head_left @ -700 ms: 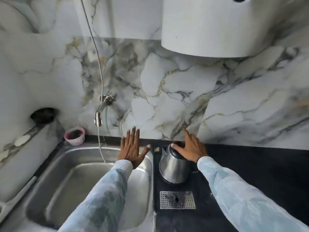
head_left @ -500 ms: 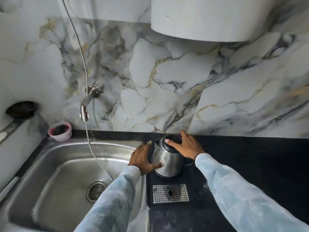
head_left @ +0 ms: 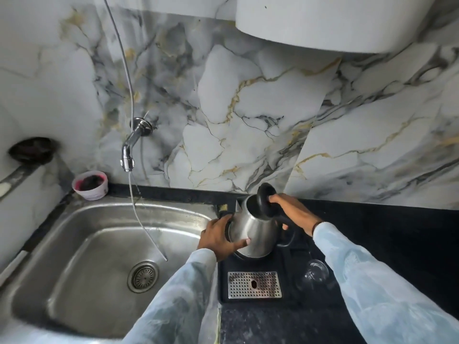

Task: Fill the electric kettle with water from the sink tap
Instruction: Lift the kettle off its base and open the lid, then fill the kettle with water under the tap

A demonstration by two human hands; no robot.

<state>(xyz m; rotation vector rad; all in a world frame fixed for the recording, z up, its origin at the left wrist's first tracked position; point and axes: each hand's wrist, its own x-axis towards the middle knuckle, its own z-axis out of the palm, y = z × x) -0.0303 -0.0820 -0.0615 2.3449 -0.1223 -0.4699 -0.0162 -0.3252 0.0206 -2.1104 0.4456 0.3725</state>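
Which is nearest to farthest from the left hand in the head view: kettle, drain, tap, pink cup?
1. Kettle: touching the left hand, on its right.
2. Drain: in the sink, lower left.
3. Tap: on the wall, upper left.
4. Pink cup: sink's far-left corner.

Soft, even daylight filled the scene, brightest on the marble wall above the tap (head_left: 128,155), with no hard shadows anywhere. The steel sink (head_left: 74,244) below the tap threw back broad, smeared glare along its rim and basin. Right of the sink, the black worktop (head_left: 397,232) stayed dim and swallowed detail. The kettle (head_left: 253,234) carried pale highlights. Both sleeves nearest the camera were blurred, and the wide lens bowed the wall lines towards the edges.
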